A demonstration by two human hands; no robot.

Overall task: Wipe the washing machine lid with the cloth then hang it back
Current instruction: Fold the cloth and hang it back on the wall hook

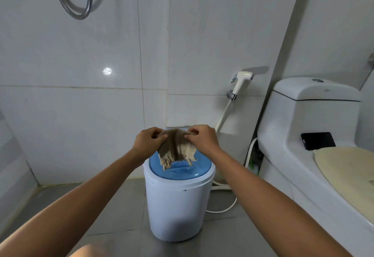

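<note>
A: So, biggest first: a tiled bathroom, the toilet [303, 127] on the right with a phone [317, 140] lying on its ledge, and a small round washing machine [178, 202] standing on the grey floor near the corner.

B: And its lid?

A: The blue lid [182, 170] is shut, directly under the hands. The cloth [176, 148], a beige knitted rag with a frayed lower edge, hangs above the lid's far half, its fringe just over the blue surface; whether it touches I cannot tell.

B: What might go wrong?

A: I'd judge the ragged threads could snag at the lid's rim, or a pinch could slip and drop the cloth to the floor behind the machine. Pressing hard might also shift so light a tub.

B: The hands?

A: Both arms reach forward, nearly straight. The left hand [148, 142] and right hand [203, 140] are each closed, pinching the cloth's top edge, knuckles up, close together.
</note>
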